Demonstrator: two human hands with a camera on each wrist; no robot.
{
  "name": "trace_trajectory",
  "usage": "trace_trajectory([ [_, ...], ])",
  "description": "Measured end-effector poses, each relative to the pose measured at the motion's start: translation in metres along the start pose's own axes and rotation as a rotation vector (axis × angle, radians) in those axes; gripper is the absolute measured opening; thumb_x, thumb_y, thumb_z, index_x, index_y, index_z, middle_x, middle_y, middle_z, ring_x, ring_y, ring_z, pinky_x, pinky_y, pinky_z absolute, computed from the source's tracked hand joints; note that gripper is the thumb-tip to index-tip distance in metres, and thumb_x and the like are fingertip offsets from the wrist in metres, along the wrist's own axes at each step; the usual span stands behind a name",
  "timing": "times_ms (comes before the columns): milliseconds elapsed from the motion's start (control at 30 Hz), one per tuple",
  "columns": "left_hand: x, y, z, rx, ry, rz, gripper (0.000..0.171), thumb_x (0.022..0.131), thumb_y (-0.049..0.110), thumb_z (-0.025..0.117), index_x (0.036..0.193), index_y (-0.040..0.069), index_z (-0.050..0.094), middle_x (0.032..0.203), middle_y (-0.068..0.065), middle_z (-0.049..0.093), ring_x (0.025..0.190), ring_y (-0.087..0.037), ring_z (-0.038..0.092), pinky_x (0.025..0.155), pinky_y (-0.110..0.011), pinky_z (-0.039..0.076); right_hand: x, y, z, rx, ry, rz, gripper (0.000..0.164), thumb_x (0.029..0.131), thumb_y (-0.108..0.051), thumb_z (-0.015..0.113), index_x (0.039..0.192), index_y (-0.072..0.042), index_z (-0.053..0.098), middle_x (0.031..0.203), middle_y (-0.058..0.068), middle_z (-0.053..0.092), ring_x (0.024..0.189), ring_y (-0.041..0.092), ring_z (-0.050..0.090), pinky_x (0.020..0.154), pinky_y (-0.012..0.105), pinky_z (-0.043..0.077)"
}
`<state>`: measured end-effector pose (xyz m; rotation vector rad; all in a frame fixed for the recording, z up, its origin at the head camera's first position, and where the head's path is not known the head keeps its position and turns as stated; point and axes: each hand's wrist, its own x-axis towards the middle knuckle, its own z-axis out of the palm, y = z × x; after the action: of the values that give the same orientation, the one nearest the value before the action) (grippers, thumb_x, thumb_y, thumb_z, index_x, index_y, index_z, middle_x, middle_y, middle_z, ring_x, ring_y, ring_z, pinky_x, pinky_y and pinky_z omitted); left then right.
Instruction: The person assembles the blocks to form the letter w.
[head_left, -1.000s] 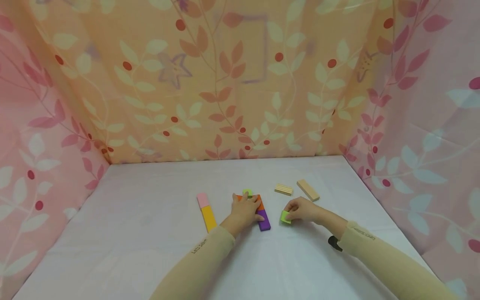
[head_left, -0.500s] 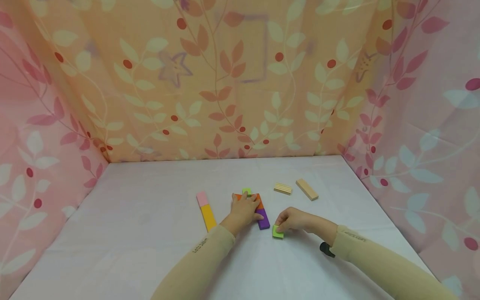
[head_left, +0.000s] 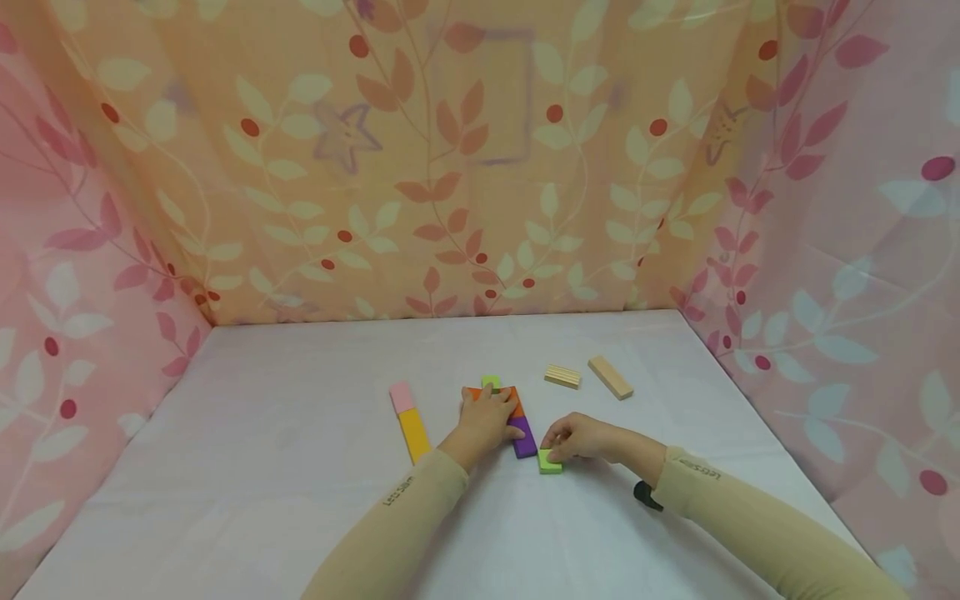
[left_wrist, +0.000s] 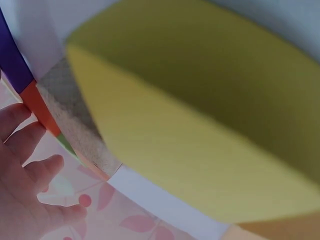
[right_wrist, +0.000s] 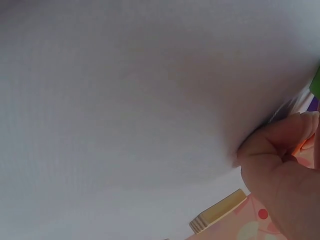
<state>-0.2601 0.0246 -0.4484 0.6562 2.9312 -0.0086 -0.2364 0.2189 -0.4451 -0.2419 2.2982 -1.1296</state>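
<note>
In the head view my left hand (head_left: 486,423) rests with spread fingers on the orange blocks (head_left: 517,402). A purple block (head_left: 523,437) runs from their near right end, and a small green block (head_left: 491,382) sits just beyond them. My right hand (head_left: 583,437) pinches another green block (head_left: 551,463) on the table, close by the purple block's near end. The left wrist view has the left hand (left_wrist: 30,175) with fingertips at the orange block (left_wrist: 41,111). In the right wrist view the green block (right_wrist: 315,85) is mostly cut off at the edge.
A pink block (head_left: 402,397) and a yellow block (head_left: 415,435) form a line left of the left hand. Toward the back right lie a ridged wooden block (head_left: 562,377) and a plain wooden block (head_left: 611,377). Patterned curtains (head_left: 450,208) enclose the white table (head_left: 262,417).
My right hand has moved the green block left and toward me, up to the purple block's near end. The left hand stays on the orange blocks.
</note>
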Motion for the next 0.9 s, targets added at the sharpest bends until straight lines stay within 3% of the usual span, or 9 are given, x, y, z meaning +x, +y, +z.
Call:
trace_trajectory([
  [433,0.0,0.0,0.003,0.011,0.015,0.003,0.068,0.084,0.059,0.06,0.14,0.023,0.054,0.15,0.004,0.043,0.141,-0.025,0.032,0.109,-0.062,0.024,0.002,0.005,-0.012,0.022,0.053,0.051,0.022,0.087,-0.013,0.073,0.107,-0.005,0.071,0.082,0.001,0.057,0.07,0.014,0.049,0.06,0.025,0.04],
  [767,0.001,0.0,0.002,0.018,0.003,-0.005,0.069,0.084,0.059,0.06,0.143,0.024,0.051,0.15,0.005,0.042,0.141,-0.025,0.032,0.109,-0.061,0.024,0.018,0.015,-0.049,0.164,0.328,0.031,0.039,0.09,-0.011,0.069,0.122,0.008,0.058,0.085,0.004,0.057,0.067,0.013,0.056,0.057,0.025,0.044],
  [900,0.001,0.0,0.003,0.025,0.001,-0.001,0.069,0.085,0.059,0.059,0.144,0.023,0.05,0.15,0.004,0.042,0.141,-0.025,0.032,0.109,-0.061,0.024,0.026,0.024,-0.059,0.171,0.399,0.018,0.048,0.091,-0.01,0.068,0.131,0.009,0.051,0.09,0.012,0.059,0.069,0.013,0.059,0.057,0.025,0.047],
])
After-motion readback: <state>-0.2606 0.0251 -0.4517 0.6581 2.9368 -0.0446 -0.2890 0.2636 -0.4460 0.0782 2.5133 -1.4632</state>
